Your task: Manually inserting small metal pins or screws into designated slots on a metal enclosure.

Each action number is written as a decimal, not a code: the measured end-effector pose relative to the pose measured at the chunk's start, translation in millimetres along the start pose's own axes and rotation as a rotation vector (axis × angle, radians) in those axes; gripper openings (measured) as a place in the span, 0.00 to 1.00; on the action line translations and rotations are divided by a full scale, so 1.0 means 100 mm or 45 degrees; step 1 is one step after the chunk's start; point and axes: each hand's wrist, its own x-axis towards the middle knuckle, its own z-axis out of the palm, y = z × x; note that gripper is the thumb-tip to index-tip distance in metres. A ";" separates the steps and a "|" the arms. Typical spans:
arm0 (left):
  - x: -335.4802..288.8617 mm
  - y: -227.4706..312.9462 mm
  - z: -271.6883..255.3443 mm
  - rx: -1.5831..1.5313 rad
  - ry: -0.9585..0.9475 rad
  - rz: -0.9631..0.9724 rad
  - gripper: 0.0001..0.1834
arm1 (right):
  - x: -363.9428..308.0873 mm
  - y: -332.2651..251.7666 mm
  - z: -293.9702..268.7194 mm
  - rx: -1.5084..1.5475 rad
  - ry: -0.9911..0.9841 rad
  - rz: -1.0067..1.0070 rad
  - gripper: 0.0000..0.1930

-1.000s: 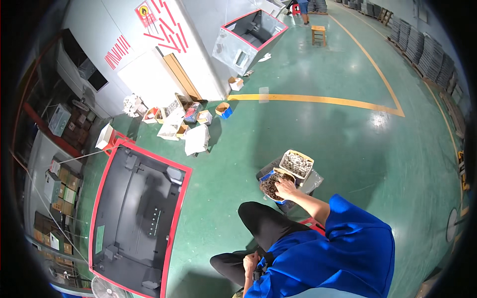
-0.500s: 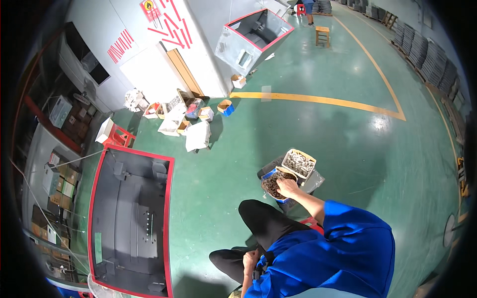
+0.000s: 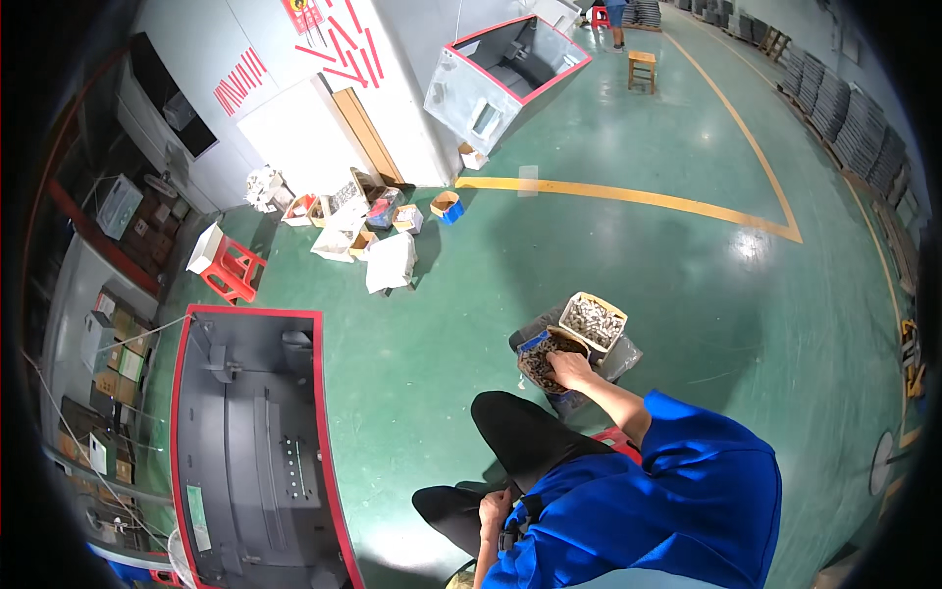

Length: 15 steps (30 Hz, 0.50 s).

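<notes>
At the far left, brown cardboard boxes point(image 3: 128, 368) stood stacked. Right of them, a red plastic stool point(image 3: 234, 272) carried a white box point(image 3: 205, 247). Near it lay a large dark-grey open case with a red rim point(image 3: 255, 311); farther off and to the right, small open cartons point(image 3: 296, 209) crowded the foot of a white wall.

The person's left hand point(image 3: 496, 508) was low over the lap, beside the black-trousered legs point(image 3: 535, 432). Its fingers were curled loosely inward; whether they had hold of anything could not be told.

Ahead and to the right, a blue open-topped box point(image 3: 535, 342) filled with small dark pieces point(image 3: 538, 365) stood on a dark support above the green floor point(image 3: 461, 334). The right hand point(image 3: 569, 371) reached into its right side, fingers bent and tips down among the pieces. The fingertips were hidden, so how far they were open, or whether they gripped a piece, could not be told.

Just beyond and right of that box, a pale rectangular bin point(image 3: 601, 302) held small light-coloured pieces point(image 3: 593, 321). Far off stood a brown wooden stool point(image 3: 642, 73), and at the far right, grey stacks point(image 3: 822, 98) lined the wall.
</notes>
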 end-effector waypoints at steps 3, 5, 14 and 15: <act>0.00 -0.01 -0.01 -0.012 -0.032 -0.008 0.24 | -0.02 -0.02 -0.02 0.030 0.014 0.004 0.17; 0.02 0.04 -0.02 -0.012 -0.060 0.001 0.25 | -0.01 0.03 0.01 0.024 0.059 0.059 0.16; 0.03 0.03 0.00 0.048 -0.073 0.024 0.25 | -0.04 -0.02 -0.04 0.183 0.218 0.144 0.13; 0.03 0.04 0.00 0.066 -0.083 0.028 0.25 | -0.04 0.00 -0.03 0.194 0.221 0.156 0.13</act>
